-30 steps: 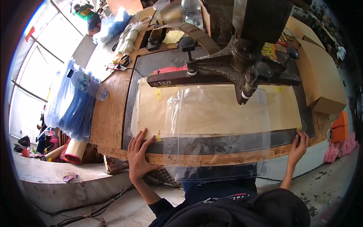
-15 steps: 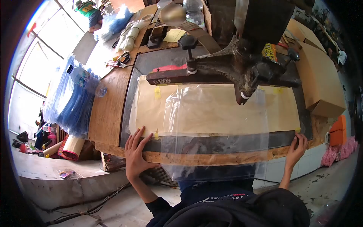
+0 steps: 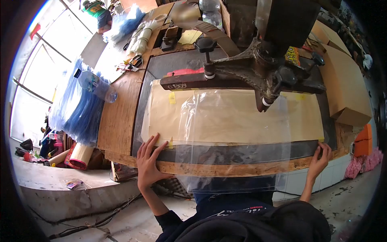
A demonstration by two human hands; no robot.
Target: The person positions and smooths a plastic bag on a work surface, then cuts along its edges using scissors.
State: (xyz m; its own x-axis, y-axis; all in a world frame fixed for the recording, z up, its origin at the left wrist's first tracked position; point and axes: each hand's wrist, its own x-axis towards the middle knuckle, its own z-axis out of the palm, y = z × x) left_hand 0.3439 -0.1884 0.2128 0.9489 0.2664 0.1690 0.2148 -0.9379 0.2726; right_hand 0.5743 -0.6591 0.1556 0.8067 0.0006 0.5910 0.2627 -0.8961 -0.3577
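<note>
top: dark navy shirt (image 3: 237, 200), bottom centre of the frame
print: white lettering (image 3: 230, 211) plus a tiny red bit (image 3: 256, 207)
outer layer: black cloth (image 3: 266, 224), pretty baggy
left sleeve (image 3: 169, 219): just plain dark
bare: left hand (image 3: 150, 163), right hand (image 3: 319, 160)

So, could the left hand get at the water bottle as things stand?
Probably yes: nothing stands between the left hand and the bottle, only flat wooden tabletop, though it looks a stretch.

We see the dark column (image 3: 286, 24) cut off above, the tan sheet (image 3: 242, 121) partly hidden behind the bar (image 3: 225, 84), and a round shape (image 3: 185, 15) blurred.
</note>
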